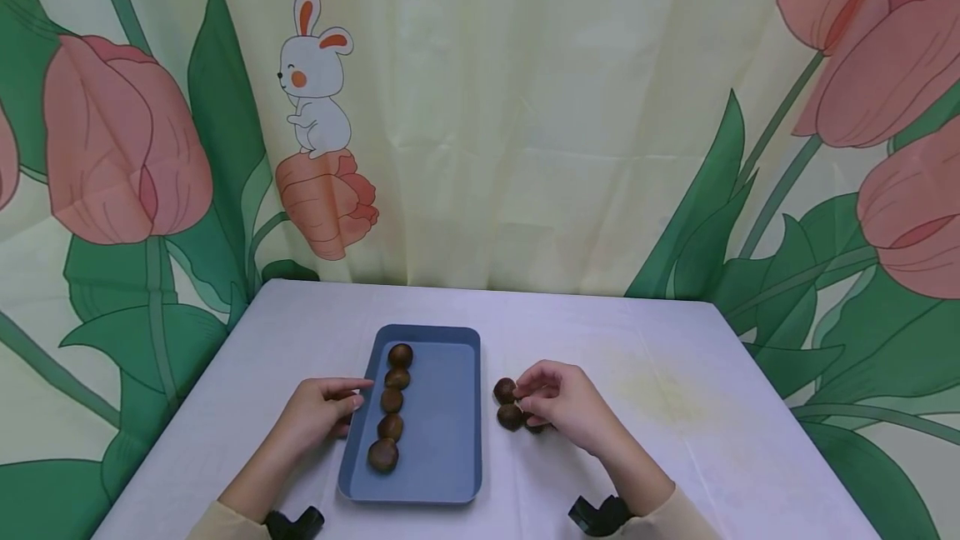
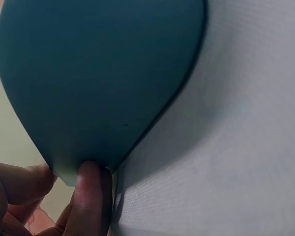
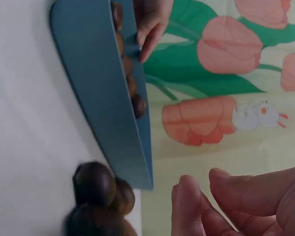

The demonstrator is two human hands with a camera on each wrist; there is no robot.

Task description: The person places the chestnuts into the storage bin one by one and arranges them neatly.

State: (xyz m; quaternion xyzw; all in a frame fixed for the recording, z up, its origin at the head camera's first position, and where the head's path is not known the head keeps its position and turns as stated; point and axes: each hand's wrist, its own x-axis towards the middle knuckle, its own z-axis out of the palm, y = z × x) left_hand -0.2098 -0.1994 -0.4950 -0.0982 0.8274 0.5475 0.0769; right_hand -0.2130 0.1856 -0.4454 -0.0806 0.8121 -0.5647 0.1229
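A blue tray [image 1: 438, 440] lies on the table, with a row of several brown chestnuts [image 1: 392, 400] along its left side. My left hand [image 1: 318, 411] is at the tray's left rim; in the left wrist view its thumb and a finger [image 2: 88, 196] pinch the tray's edge. Right of the tray a small group of chestnuts [image 1: 510, 417] sits on the cloth. Over this group hovers my right hand [image 1: 562, 402], partly hiding it. The right wrist view shows a gap between thumb and fingertips, nothing held, with chestnuts [image 3: 94, 184] to one side.
A white cloth covers the table [image 1: 600, 332]. Behind it hangs a curtain [image 1: 510, 123] printed with tulips, leaves and a rabbit on a carrot. Black wrist devices [image 1: 600, 515] sit below both hands.
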